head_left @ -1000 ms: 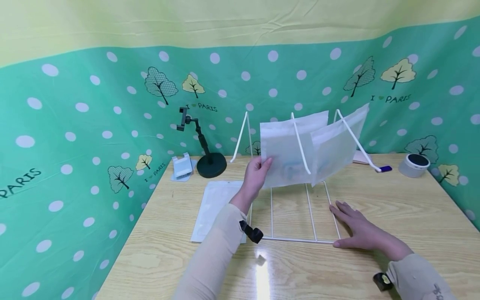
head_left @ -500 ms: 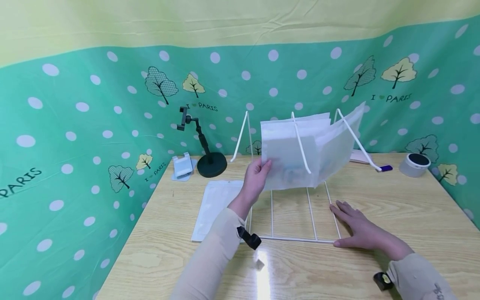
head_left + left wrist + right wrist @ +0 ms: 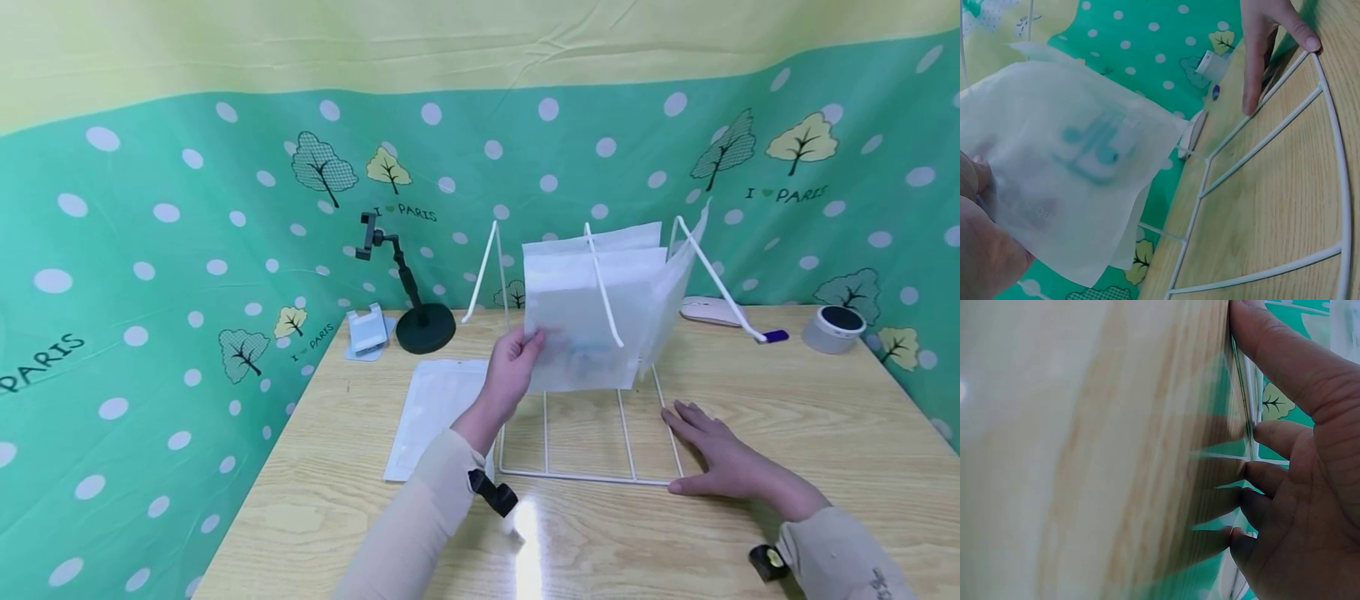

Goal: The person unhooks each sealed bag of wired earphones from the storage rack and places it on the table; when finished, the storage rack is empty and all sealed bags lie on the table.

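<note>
My left hand (image 3: 510, 371) pinches the left edge of a frosted plastic bag (image 3: 577, 333), thumb in front. Blue-green shapes show faintly through it in the left wrist view. The bag is among the prongs of a white wire rack (image 3: 585, 477), behind the middle prong. Another frosted sheet (image 3: 673, 292) stands upright at its right, near the right prong; whether they are joined I cannot tell. Spread fingers of my right hand (image 3: 723, 458) rest on the table along the rack's right base wire, the thumb by its front corner.
A flat white bag (image 3: 431, 417) lies left of the rack. Behind it stand a black phone holder (image 3: 423, 329) and a light-blue stand (image 3: 367, 332). At the back right are a white mouse (image 3: 708, 310), a purple object (image 3: 776, 336) and a round container (image 3: 832, 329).
The right-hand frosted sheet has swung left and narrowed, uncovering more of the mouse. The pinched bag's lower edge has dropped slightly. My right hand stays put.
</note>
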Demonstrator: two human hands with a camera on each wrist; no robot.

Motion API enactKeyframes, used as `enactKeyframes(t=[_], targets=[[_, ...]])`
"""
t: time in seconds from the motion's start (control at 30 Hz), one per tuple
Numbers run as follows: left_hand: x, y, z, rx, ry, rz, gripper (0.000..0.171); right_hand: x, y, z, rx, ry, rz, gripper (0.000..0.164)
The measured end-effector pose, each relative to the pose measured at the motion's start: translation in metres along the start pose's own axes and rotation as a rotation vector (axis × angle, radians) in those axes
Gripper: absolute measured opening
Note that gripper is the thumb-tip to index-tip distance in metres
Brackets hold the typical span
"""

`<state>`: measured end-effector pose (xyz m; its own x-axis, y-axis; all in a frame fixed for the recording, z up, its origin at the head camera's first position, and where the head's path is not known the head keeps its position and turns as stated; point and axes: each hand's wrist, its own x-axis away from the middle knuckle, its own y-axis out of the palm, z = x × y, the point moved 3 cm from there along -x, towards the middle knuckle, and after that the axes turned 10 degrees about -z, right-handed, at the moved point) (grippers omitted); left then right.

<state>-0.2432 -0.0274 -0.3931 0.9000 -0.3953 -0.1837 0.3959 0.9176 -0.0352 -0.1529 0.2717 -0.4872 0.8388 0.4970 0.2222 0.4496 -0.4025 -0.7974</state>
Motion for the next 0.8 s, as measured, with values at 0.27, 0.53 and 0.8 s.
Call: enactKeyframes(t=[0.27, 0.53, 0.8], targets=[[0.012, 0.004, 0.005, 0.007, 0.007, -0.020, 0.031, 0.000, 0.001, 0.003, 0.010, -0.010, 0.007, 0.105], [0.026, 0.008, 0.008, -0.002, 0.028, -0.031, 0.032, 0.000, 0.001, 0.004, 0.009, -0.021, 0.018, 0.105], [0.041, 0.012, 0.013, -0.004, 0.036, -0.040, 0.032, 0.000, 0.000, 0.004, -0.012, -0.001, -0.001, 0.108]])
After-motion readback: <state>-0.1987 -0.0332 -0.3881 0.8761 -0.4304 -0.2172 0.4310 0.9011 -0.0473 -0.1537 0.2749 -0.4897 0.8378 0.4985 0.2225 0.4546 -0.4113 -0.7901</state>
